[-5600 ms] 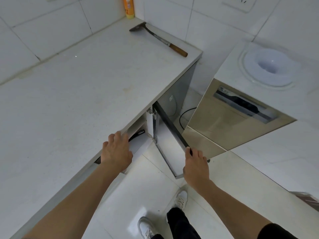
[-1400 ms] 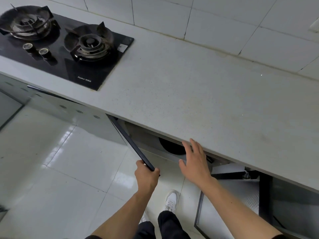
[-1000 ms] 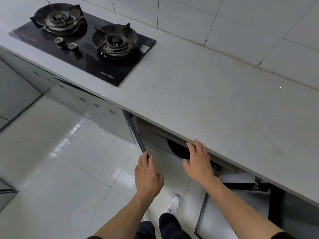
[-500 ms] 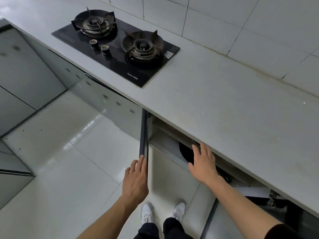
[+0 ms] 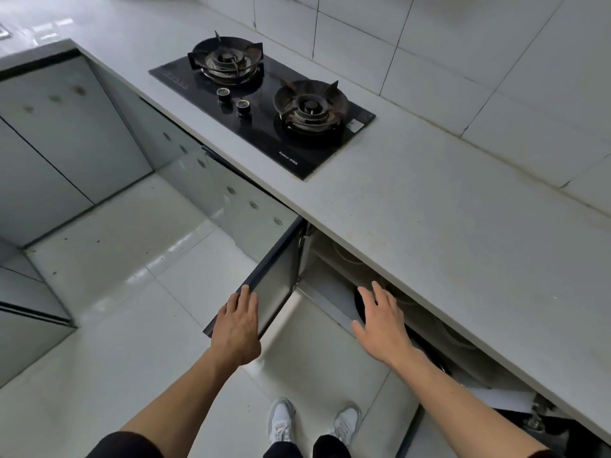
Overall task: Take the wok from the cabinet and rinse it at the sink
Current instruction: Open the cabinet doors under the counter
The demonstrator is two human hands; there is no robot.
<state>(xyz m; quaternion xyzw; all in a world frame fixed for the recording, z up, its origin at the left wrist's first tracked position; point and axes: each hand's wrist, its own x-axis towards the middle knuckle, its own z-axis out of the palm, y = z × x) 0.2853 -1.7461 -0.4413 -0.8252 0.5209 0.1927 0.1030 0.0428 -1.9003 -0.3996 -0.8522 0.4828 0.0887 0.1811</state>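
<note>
Left hand (image 5: 236, 328) rests flat-fingered on the cabinet door (image 5: 274, 279); right hand (image 5: 383, 325) spread, reaching toward what looks like the wok (image 5: 360, 304).

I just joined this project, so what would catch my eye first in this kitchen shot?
The black gas hob set in the pale countertop stands out first. Below it, the left hand rests on the open cabinet door, while the right hand reaches toward the dark wok inside.

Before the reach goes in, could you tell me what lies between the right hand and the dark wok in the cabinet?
Nothing: in the head view the right hand overlaps the wok; whether they touch is unclear.
</note>
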